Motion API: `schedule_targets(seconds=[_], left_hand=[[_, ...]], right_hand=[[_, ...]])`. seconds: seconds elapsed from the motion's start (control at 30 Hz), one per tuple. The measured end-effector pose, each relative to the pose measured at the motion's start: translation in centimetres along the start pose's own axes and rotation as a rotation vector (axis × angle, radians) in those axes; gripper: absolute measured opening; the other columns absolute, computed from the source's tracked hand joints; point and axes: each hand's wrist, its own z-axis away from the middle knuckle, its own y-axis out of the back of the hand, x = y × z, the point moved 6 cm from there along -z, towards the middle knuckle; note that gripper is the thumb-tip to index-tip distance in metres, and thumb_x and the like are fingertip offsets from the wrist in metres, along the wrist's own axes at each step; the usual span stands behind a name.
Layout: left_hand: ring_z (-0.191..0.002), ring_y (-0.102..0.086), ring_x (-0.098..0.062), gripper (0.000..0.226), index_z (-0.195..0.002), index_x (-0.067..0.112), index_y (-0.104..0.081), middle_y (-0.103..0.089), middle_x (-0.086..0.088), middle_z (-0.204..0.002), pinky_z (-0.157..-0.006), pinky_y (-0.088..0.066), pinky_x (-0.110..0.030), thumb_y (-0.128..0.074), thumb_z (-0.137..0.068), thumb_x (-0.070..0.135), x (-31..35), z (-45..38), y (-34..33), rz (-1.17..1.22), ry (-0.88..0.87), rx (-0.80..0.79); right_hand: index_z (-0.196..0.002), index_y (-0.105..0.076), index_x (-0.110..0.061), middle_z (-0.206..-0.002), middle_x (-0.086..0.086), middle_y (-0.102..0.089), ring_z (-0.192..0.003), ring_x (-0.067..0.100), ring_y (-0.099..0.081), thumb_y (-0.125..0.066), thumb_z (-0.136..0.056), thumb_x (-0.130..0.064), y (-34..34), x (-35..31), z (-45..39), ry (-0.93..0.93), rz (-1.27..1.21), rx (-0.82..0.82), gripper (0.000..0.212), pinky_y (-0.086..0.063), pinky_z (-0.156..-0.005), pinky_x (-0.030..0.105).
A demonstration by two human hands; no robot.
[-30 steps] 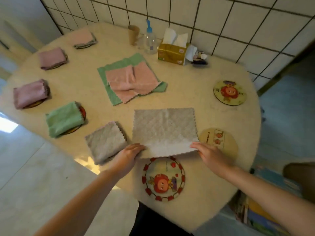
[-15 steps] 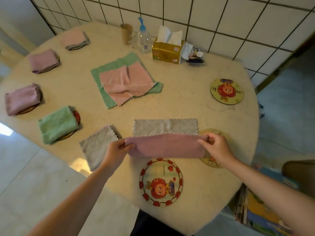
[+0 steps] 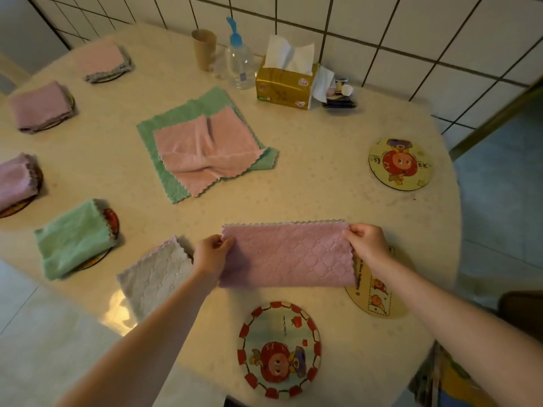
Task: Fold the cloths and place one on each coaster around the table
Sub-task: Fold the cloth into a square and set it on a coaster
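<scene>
The head view looks down on a rounded, pale speckled worktop (image 3: 338,177) set against a tiled wall (image 3: 411,33). Near its middle a green cloth (image 3: 152,133) lies spread flat with a rumpled pink cloth (image 3: 205,151) on top of it. At the near edge a mauve quilted cloth (image 3: 288,255) lies folded in half into a long strip, its scalloped edges meeting along the far side; the left hand (image 3: 210,255) pinches its far left corner and the right hand (image 3: 367,245) pinches its far right corner, fingers curled on the fabric. The strip's right end overlaps an oval coaster (image 3: 379,295) printed with fruit pictures and small writing too blurred to read. Just left of the left hand lies a folded grey cloth (image 3: 155,274). Along the left rim, folded cloths sit on coasters: a green folded cloth (image 3: 72,239), two mauve folded cloths (image 3: 16,180) (image 3: 41,105), and a pink folded cloth (image 3: 101,60). Two round coasters carry nothing: a red-rimmed coaster (image 3: 279,349) with a cartoon apple figure nearest the person, and a yellow coaster (image 3: 401,163) with a similar figure at the right. By the wall stands a gold tissue pack (image 3: 285,85) with white tissue sticking up from it, its label unreadable, a clear pump bottle (image 3: 239,63) with a blue top, and a brown paper cup (image 3: 204,48).
</scene>
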Motion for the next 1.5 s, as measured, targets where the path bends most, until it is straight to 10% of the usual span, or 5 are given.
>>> schedule_targets(seconds=[0.3,0.57,0.7,0.87,1.5], left_hand=[[-0.062,-0.054,-0.012,0.016,-0.087,0.015,-0.066,-0.063,0.000,-0.071,-0.051,-0.036,-0.023,-0.057,-0.094,0.027,1.4,-0.5,-0.3,-0.146,-0.049,0.028],[-0.086,-0.061,-0.028,0.027,-0.111,0.016,-0.056,-0.065,-0.007,-0.097,-0.069,-0.048,-0.034,-0.053,-0.093,0.036,2.4,0.6,0.1,-0.390,-0.123,0.147],[-0.118,-0.050,-0.028,0.054,-0.136,0.015,-0.041,-0.048,-0.007,-0.135,-0.092,-0.047,-0.041,-0.051,-0.091,0.045,3.6,5.1,-1.0,-0.897,-0.632,0.257],[-0.148,-0.001,-0.021,0.069,-0.153,0.022,-0.011,-0.009,-0.001,-0.160,-0.118,-0.006,-0.041,-0.039,-0.095,0.047,-2.4,11.2,-6.9,-1.082,-1.069,-0.297],[-0.147,0.003,-0.021,0.079,-0.152,0.015,0.000,0.005,0.000,-0.157,-0.117,-0.005,-0.035,-0.001,-0.089,0.064,-7.6,10.5,-1.0,-1.182,-0.636,-0.076]], right_hand=[[-0.102,-0.068,-0.009,-0.095,0.006,-0.069,-0.089,0.024,-0.065,-0.063,-0.089,-0.021,-0.7,0.7,-2.0,-0.057,0.083,0.010,0.019,-0.056,-0.082,0.043],[-0.097,-0.062,-0.016,-0.096,0.004,-0.066,-0.085,0.024,-0.066,-0.066,-0.086,-0.029,-0.6,1.1,-2.6,-0.062,0.070,0.062,0.018,-0.059,-0.072,0.045],[-0.110,-0.054,-0.011,-0.111,0.005,-0.060,-0.091,0.016,-0.059,-0.055,-0.093,-0.024,1.4,-0.8,0.0,0.093,0.073,0.189,0.022,-0.051,-0.071,0.027],[-0.146,-0.030,-0.017,-0.150,-0.009,-0.025,-0.142,0.009,-0.017,-0.034,-0.100,-0.023,-3.9,-1.7,9.6,0.753,0.574,-0.265,0.046,-0.024,-0.115,0.033],[-0.134,-0.050,-0.001,-0.140,0.014,-0.049,-0.130,0.029,-0.047,-0.032,-0.087,0.000,-2.2,5.4,10.1,1.148,1.106,-0.169,0.050,-0.043,-0.104,0.043]])
